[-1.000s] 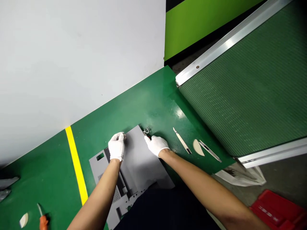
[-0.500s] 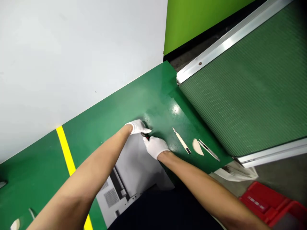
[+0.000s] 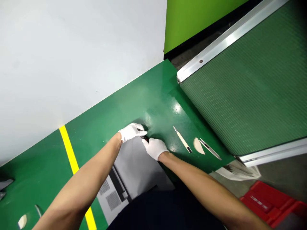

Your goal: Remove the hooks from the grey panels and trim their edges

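Note:
A flat grey panel (image 3: 137, 159) lies on the green tabletop against my body, with slotted cutouts and perforated patches along its left side. My left hand (image 3: 133, 131), in a white glove, is at the panel's far corner. Its fingers are curled and the thumb points right; whatever they pinch is hidden. Close beside it, my right hand (image 3: 155, 148), also gloved, is closed around a small dark tool with a red part (image 3: 145, 138). The tool's tip is near the left thumb, and most of it is covered by the glove, so its kind cannot be made out.
To the right lie a craft knife (image 3: 182, 139), a cream half-round piece (image 3: 199, 146) and a slim cutter (image 3: 210, 149). Beyond them slopes a ribbed green conveyor belt (image 3: 251, 86). A white wall (image 3: 83, 57) borders the table (image 3: 96, 118). A red case (image 3: 266, 201) stands lower right.
My left hand has shifted a little left and toward me along the panel's far edge. My right hand stays almost in place with the tool. The view has shifted slightly.

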Motion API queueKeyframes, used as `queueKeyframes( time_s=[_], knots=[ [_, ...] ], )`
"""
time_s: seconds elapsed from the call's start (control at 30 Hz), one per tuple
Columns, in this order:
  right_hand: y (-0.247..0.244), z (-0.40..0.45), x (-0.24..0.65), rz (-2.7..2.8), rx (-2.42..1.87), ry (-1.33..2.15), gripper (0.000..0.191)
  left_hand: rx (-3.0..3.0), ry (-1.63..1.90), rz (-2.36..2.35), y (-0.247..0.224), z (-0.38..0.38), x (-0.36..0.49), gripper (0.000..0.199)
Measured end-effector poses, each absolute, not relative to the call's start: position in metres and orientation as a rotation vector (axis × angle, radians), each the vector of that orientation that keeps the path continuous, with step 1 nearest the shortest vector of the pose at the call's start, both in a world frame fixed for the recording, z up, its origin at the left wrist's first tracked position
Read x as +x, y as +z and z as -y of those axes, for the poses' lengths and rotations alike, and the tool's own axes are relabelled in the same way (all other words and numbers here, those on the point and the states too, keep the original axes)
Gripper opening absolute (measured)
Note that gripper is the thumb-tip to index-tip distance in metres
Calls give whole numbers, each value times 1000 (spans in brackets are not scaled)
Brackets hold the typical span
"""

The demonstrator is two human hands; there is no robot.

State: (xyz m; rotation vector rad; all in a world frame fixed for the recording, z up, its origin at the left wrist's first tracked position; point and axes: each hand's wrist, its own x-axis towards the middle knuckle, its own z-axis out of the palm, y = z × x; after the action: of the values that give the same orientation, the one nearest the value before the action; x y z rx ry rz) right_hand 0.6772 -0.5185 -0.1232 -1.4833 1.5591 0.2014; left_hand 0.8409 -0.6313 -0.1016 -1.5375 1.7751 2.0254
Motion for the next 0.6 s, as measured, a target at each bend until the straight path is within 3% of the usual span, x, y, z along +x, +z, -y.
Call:
queueKeyframes(
  time_s=[0.13,0.37,0.6],
  knots=[
    [-117,511,679,-1690,-1492,151,62,-1830,2057,-1764,-100,631,846,47],
    [-105,502,649,-1687,-1220,-16,68,-2772,1793,-1845,-90,616,843,46],
    [-122,412,598,-1638,-444,-126,57,-2192,1958,-1647,-69,532,758,51]
  ],
)
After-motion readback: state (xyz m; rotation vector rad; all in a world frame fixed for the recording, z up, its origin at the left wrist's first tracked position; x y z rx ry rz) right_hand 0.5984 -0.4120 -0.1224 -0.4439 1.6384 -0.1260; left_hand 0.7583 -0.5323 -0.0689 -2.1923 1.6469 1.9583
